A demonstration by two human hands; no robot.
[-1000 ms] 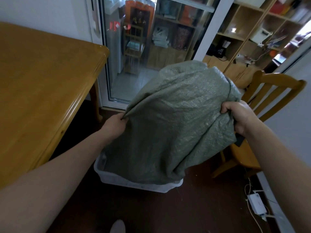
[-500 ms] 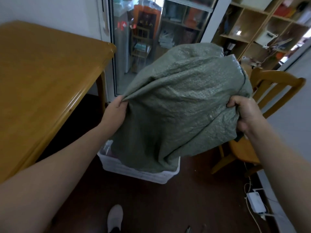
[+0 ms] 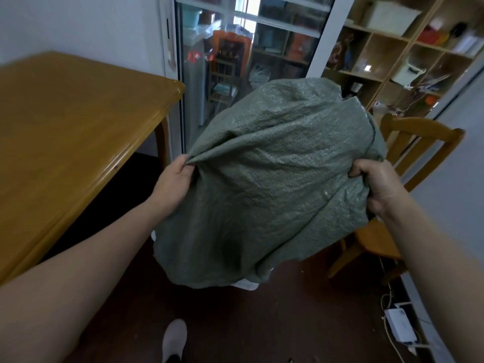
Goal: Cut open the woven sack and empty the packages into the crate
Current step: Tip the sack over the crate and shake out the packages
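A grey-green woven sack point(image 3: 275, 179) hangs in the air in front of me, bulging at the top and drooping toward the floor. My left hand point(image 3: 175, 179) pinches a bunched fold at its left edge. My right hand point(image 3: 377, 184) grips the sack's right edge in a fist. Under the sack, only a small white corner of the crate point(image 3: 246, 284) shows; the rest of it and any packages are hidden by the cloth.
A wooden table point(image 3: 65, 142) stands at the left, a wooden chair point(image 3: 408, 158) at the right. A glass door point(image 3: 235, 61) and shelves point(image 3: 392, 56) are behind. A white power adapter point(image 3: 400, 326) with cables lies on the dark floor; my foot point(image 3: 174, 339) is below.
Both hands have lifted the sack higher off the crate, and it now hangs over nearly all of the crate, which showed more plainly before.
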